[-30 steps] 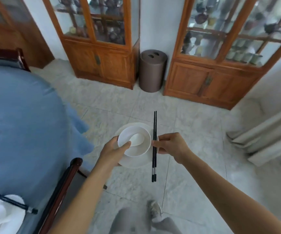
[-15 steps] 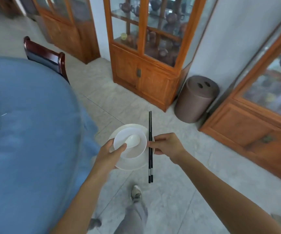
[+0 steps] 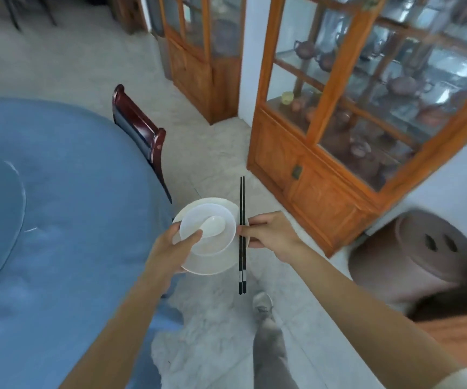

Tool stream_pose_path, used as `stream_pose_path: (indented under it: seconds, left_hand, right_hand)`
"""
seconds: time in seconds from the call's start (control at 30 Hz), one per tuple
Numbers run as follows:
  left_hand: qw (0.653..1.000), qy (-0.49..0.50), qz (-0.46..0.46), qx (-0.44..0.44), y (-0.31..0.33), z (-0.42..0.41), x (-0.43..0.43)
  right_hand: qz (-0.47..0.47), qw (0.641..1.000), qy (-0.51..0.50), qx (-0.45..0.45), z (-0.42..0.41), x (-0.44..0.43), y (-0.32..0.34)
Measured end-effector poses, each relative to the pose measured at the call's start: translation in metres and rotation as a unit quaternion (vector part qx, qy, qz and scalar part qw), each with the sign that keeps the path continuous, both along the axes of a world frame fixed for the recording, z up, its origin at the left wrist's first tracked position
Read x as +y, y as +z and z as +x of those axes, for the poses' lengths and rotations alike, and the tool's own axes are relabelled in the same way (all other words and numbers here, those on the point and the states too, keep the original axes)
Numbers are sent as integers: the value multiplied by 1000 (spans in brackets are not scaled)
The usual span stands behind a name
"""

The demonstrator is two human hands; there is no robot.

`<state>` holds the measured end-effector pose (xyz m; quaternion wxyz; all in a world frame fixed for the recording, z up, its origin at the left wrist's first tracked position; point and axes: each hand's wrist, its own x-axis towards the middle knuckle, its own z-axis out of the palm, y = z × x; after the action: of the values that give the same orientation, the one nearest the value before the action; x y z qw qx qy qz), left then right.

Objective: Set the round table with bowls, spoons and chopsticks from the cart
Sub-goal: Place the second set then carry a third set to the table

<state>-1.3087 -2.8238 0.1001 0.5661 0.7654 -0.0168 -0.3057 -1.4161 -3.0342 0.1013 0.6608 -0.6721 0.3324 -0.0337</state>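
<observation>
White bowl (spoon inside, plate beneath) gripped by left hand beside blue desk; right hand pinches chopsticks. Risk: stack tilts, spoon slides out.

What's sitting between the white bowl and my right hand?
In the head view, the pair of black chopsticks, pinched by the right hand, fills that gap, running along the right rim of the plate under the bowl.

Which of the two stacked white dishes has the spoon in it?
The bowl, the smaller dish on top; the spoon lies inside it. The wider plate beneath only carries the bowl, held by the left hand.
</observation>
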Motion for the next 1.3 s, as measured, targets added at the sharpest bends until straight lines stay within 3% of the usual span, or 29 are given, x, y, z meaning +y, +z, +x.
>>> stream_pose_path:
  seconds: [0.33,0.63,0.97,1.3]
  left_hand:
    - [990,138,-29,-8,15,176,-156]
    - [972,231,-51,-7,29,326,-211]
    - [920,381,-81,-37,22,481,-204]
    - [810,584,-55,-20,-11,556,-150]
  right_hand:
    - [-39,991,125,0,239,-179,21]
    - [-34,973,229,-12,448,-238,32]
    - [-44,933,357,4,676,-212,35]
    - [-10,829,557,57,839,-93,-5]
